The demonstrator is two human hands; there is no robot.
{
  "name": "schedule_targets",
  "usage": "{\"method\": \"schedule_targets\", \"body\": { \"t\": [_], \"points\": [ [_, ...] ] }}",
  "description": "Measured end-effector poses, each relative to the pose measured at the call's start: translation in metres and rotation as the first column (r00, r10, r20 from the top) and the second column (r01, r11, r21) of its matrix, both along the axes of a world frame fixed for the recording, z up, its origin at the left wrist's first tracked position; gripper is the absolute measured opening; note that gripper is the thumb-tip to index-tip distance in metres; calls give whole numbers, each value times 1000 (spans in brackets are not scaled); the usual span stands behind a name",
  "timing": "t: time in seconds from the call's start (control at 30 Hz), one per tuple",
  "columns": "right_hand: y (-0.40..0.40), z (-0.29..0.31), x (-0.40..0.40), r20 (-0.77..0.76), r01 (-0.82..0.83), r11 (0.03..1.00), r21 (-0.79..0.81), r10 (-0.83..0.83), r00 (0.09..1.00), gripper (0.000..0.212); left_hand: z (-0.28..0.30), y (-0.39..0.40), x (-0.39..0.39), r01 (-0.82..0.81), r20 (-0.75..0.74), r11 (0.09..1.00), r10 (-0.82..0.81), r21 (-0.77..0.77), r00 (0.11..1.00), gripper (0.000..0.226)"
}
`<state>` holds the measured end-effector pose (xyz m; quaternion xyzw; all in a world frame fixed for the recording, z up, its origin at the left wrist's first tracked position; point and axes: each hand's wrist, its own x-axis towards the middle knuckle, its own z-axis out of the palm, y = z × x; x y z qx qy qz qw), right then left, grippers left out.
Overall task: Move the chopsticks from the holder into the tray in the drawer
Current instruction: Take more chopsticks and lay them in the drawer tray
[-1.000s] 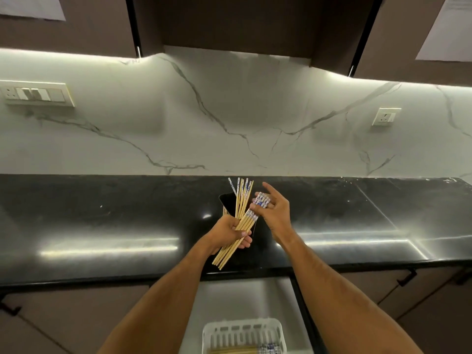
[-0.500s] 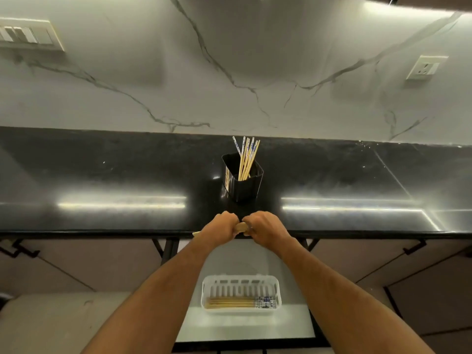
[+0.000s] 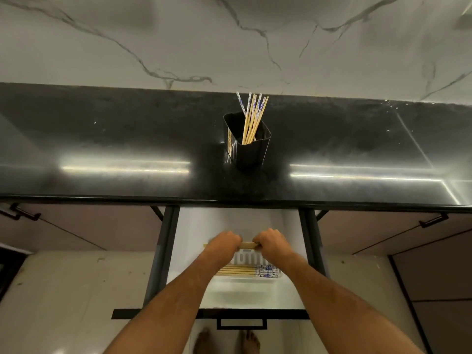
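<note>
A black holder (image 3: 251, 152) stands on the black counter with several wooden chopsticks (image 3: 252, 118) upright in it. Below, the drawer (image 3: 229, 297) is pulled out and holds a white tray (image 3: 245, 281) with several chopsticks (image 3: 245, 272) lying flat, their blue-patterned ends to the right. My left hand (image 3: 224, 245) and my right hand (image 3: 272, 242) grip a horizontal bundle of chopsticks (image 3: 247, 245) side by side, just above the tray's far edge. Most of the bundle is hidden inside my fists.
The black counter edge (image 3: 229, 200) runs above the drawer. Black drawer rails (image 3: 163, 251) flank it and its front handle (image 3: 241, 324) is nearest me. Closed cabinet doors with black handles (image 3: 431, 221) sit at both sides. My bare feet (image 3: 227, 341) show on the pale floor.
Both hands carried the bundle from beside the holder down past the counter edge to just over the tray. The view tilted downward.
</note>
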<state>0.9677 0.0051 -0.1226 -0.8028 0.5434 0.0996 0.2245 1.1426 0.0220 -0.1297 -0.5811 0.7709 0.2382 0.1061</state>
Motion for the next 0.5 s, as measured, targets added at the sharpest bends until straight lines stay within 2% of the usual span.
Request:
{"method": "schedule_targets", "body": {
  "t": [0.2,0.5],
  "points": [
    [12,-42,-4,-45,3,1000,10,-3,999,14,-43,22,10,-47,65,999,49,-25,997,24],
    [21,-72,-2,-143,-34,999,-30,30,989,12,-79,27,4,-152,-6,988,152,-17,988,21]
  ]
}}
